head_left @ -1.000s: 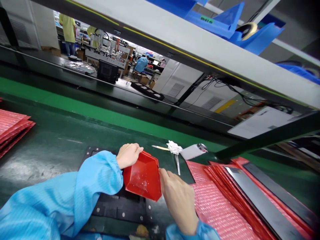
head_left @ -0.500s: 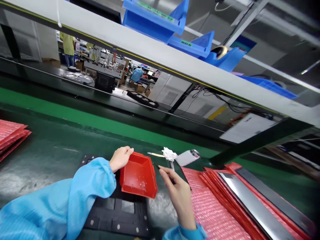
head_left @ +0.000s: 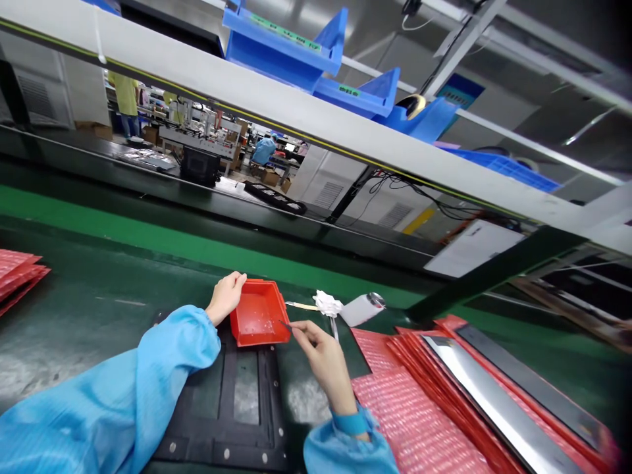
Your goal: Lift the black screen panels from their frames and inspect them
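My left hand (head_left: 226, 297) is closed on the left rim of a small red plastic bin (head_left: 254, 316). Tiny pale bits lie scattered on the bin's floor. In my right hand (head_left: 323, 359) is a pair of thin dark tweezers (head_left: 285, 325), pinched between thumb and fingers. Their tip is over the bin's right edge; whether it grips a part is too small to tell. Below the bin, on the dark green table, lies a black frame (head_left: 276, 408) with several round silver spots; my left sleeve and the bin hide some of it.
Behind my right hand are a crumpled white tissue (head_left: 328, 303), a thin pale stick-like tool (head_left: 302, 305) and a white bottle (head_left: 363, 309). Red bubble-wrap sheets (head_left: 415, 421) with metallic panels (head_left: 486, 388) are at right, more red wrap (head_left: 20, 276) at left. A shelf with blue bins (head_left: 281, 56) hangs above.
The red bin has shifted away from me and a little left, uncovering more of the black frame. My right hand has brought the tweezers left, to the bin's right edge.
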Demonstrator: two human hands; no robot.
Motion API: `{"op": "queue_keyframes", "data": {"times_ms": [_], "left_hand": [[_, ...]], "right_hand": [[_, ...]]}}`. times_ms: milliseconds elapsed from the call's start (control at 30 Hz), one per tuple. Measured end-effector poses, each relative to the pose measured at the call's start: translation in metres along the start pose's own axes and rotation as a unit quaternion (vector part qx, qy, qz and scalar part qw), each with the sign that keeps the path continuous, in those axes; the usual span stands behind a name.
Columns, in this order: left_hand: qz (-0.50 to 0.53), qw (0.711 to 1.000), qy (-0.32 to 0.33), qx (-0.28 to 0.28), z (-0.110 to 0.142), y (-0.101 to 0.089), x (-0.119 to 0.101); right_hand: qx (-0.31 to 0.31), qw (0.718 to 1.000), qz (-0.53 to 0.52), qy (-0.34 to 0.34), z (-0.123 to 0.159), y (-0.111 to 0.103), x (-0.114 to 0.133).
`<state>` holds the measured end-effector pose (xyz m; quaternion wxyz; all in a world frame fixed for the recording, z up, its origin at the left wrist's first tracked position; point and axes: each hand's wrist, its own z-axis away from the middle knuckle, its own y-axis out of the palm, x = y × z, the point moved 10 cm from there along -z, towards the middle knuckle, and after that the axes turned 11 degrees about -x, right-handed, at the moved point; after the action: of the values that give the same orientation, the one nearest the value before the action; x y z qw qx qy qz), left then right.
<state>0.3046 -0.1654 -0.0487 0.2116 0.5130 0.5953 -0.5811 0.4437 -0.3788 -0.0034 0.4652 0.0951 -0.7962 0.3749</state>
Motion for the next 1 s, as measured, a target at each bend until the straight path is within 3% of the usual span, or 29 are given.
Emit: {"op": "queue_keyframes", "data": {"times_ms": [67, 167, 233, 333, 467, 600, 767, 1000], "left_hand": [[-0.007, 1.000, -0.001, -0.002, -0.003, -0.001, 0.001], [-0.012, 1.000, 0.000, -0.009, -0.007, -0.004, 0.001], [-0.010, 1.000, 0.003, -0.013, -0.009, -0.005, 0.000], [-0.005, 1.000, 0.006, -0.014, -0.011, -0.003, -0.002], [0.010, 1.000, 0.012, -0.016, -0.014, -0.001, -0.005], [0.028, 0.999, 0.016, -0.020, -0.019, -0.001, -0.005], [0.062, 0.998, 0.017, -0.025, -0.021, -0.001, 0.000], [0.120, 0.992, 0.009, -0.034, -0.020, 0.004, 0.017]], "right_hand": [[-0.014, 0.995, 0.095, -0.025, 0.001, -0.012, 0.004], [-0.035, 0.955, 0.282, -0.079, 0.005, -0.027, 0.010], [-0.038, 0.939, 0.326, -0.097, 0.008, -0.031, 0.011], [-0.043, 0.960, 0.257, -0.098, 0.012, -0.028, 0.012], [-0.025, 0.989, 0.120, -0.084, 0.016, -0.004, 0.006], [-0.008, 0.990, 0.126, -0.068, 0.018, 0.015, -0.011], [-0.018, 0.993, 0.110, -0.047, 0.018, 0.014, -0.022], [-0.025, 0.999, 0.006, -0.021, 0.012, 0.024, -0.030]]}}
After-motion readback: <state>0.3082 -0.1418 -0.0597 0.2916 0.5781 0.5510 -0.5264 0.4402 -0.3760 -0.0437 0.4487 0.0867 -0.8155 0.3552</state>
